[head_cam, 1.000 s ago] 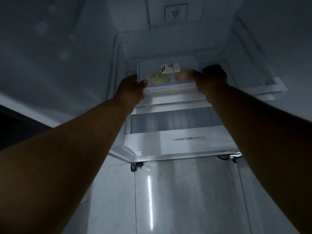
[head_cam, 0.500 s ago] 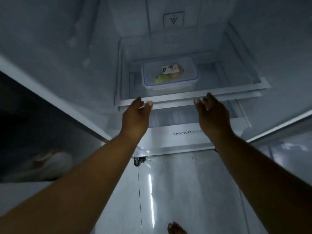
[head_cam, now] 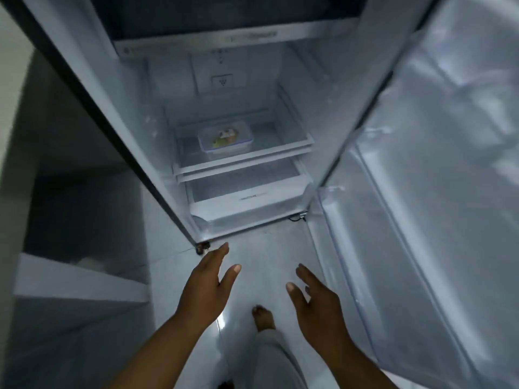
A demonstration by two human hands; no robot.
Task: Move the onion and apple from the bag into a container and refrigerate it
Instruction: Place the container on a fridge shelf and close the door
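The clear rectangular plastic container with the blue-edged lid [head_cam: 225,139] sits on the lower glass shelf [head_cam: 283,141] of the open white refrigerator [head_cam: 331,88], near the shelf's middle and set back from its front lip, above the white crisper drawer [head_cam: 250,196]. Through its lid you can make out a greenish round shape, probably the apple [head_cam: 218,142], and a paler brownish one beside it, probably the onion [head_cam: 232,135]; a label blurs both. Your left hand [head_cam: 206,290] and right hand [head_cam: 317,303] hang empty over the pale tiled floor [head_cam: 261,248], fingers spread, well apart from the container. Judged from its look, the box is rigid and light, with smooth walls that may slip, so if you lift it, take it by both short ends under the rim. The refrigerator door [head_cam: 438,169] stands open on your right. The lid's latches are too small to tell whether they are clipped, and the dim light hides the shelf's back corners.
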